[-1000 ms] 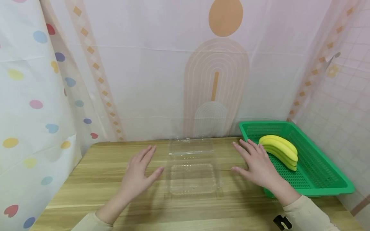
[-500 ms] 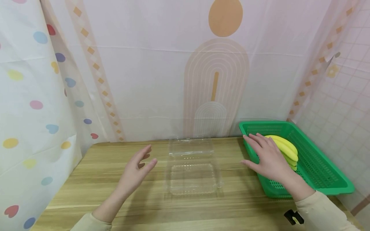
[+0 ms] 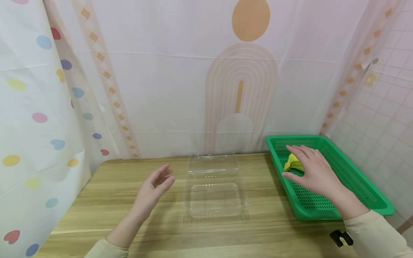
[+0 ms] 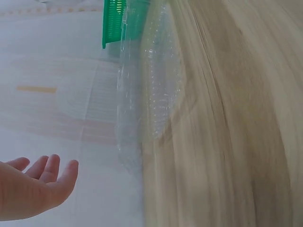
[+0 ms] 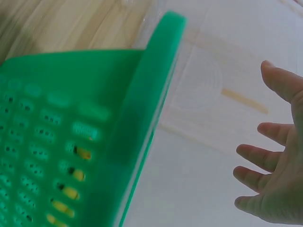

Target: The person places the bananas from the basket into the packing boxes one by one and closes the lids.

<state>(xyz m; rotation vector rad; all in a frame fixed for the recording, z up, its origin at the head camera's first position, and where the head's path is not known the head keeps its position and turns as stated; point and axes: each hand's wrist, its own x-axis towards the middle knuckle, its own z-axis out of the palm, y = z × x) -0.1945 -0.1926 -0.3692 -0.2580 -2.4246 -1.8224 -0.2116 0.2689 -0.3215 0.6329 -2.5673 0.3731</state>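
Observation:
A bunch of yellow bananas (image 3: 293,163) lies in the green plastic basket (image 3: 366,184) at the right. Over the bananas hovers my right hand (image 3: 314,172), fingers spread, hiding most of the bunch. In the right wrist view the fingers of that hand (image 5: 272,170) hold nothing, and yellow shows through holes in the basket wall (image 5: 52,137). A clear plastic clamshell box (image 3: 215,200) sits with its lid up on the wooden table. To the left of this box, my left hand (image 3: 150,190) is raised with relaxed fingers, touching nothing.
The wooden table (image 3: 96,215) ends at a patterned curtain (image 3: 167,107) behind the box and basket. A dotted curtain (image 3: 42,161) hangs at the left, and a grid-patterned one (image 3: 387,136) at the right. A black strap piece (image 3: 341,238) is at the right sleeve.
My right hand has moved right, from beside the basket's left rim to over the bananas. The left hand has drawn slightly away from the box and its fingers have relaxed.

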